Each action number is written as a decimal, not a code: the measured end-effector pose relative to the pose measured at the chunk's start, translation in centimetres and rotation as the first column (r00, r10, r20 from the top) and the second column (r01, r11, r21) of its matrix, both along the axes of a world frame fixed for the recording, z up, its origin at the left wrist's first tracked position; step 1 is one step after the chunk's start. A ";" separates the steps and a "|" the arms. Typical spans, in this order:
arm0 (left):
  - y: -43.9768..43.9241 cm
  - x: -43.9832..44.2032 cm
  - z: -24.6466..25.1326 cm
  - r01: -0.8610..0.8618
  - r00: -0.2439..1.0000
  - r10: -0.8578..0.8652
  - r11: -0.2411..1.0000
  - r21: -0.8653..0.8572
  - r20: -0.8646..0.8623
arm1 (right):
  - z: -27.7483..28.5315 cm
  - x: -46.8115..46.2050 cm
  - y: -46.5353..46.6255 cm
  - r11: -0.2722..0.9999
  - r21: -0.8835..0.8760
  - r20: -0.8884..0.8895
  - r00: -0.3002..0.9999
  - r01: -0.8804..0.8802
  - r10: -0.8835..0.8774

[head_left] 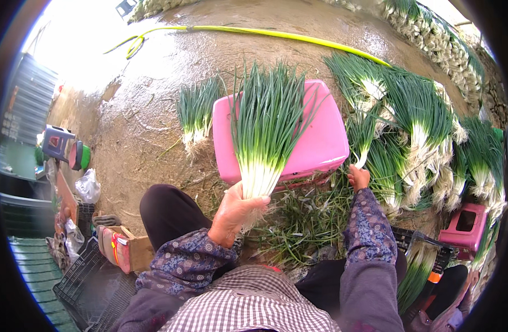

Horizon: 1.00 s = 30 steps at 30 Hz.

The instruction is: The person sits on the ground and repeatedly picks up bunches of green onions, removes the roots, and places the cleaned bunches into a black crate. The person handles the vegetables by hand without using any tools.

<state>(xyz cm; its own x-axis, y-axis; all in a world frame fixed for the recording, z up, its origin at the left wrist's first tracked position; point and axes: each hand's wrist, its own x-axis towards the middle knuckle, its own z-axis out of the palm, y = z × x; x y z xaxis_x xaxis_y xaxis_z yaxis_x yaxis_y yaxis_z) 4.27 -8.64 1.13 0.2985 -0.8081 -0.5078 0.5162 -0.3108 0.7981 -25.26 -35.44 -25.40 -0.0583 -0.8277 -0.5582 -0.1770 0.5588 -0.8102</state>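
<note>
My left hand (pixel 233 211) grips a thick bunch of green onions (pixel 266 137) by its white stems, just above the roots. Its green leaves fan out over a pink plastic stool (pixel 320 124). To the right of the stool, my right hand (pixel 358 178) holds a few green onions (pixel 362 151) near their white ends. Beside that hand lies a pile of green onions (pixel 420 124) on the wet floor. A smaller bunch of green onions (pixel 196 118) rests on the floor left of the stool.
Leaf trimmings (pixel 299 224) litter the floor before me. A yellow hose (pixel 279 34) crosses the far floor. At left stand a black plastic crate (pixel 98 286), a wooden box (pixel 140 251) and a grey stool (pixel 58 141). Another person's leg (pixel 447 286) shows at lower right, near a small pink stool (pixel 465 226).
</note>
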 end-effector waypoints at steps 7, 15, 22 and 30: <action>0.2 0.3 -0.6 -0.121 0.988 0.121 0.993 -0.007 0.093 | 5.9 2.6 -0.2 0.950 0.031 0.432 0.853 0.310 -0.293; 1.4 0.7 -0.6 -0.177 0.971 0.196 0.975 -0.137 0.138 | 24.4 8.2 4.5 0.815 -0.504 0.419 0.906 0.284 -0.057; 4.6 0.0 -1.0 0.039 0.410 0.292 0.941 -0.337 0.864 | 26.2 12.2 21.9 0.664 -0.733 -0.115 0.989 -0.149 0.096; 6.1 -3.9 -0.6 0.049 0.999 -0.046 0.956 -0.288 0.018 | 26.7 11.7 28.4 0.606 -0.585 -0.139 0.803 -0.539 0.579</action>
<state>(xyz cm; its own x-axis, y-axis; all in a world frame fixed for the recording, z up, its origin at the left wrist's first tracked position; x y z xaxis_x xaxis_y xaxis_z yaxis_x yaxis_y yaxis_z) 0.35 -2.49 0.51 0.2607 -0.9329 -0.2484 0.4972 -0.0908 0.8629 -13.58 -7.07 1.33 0.5412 -0.8396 0.0467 -0.2370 -0.2056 -0.9495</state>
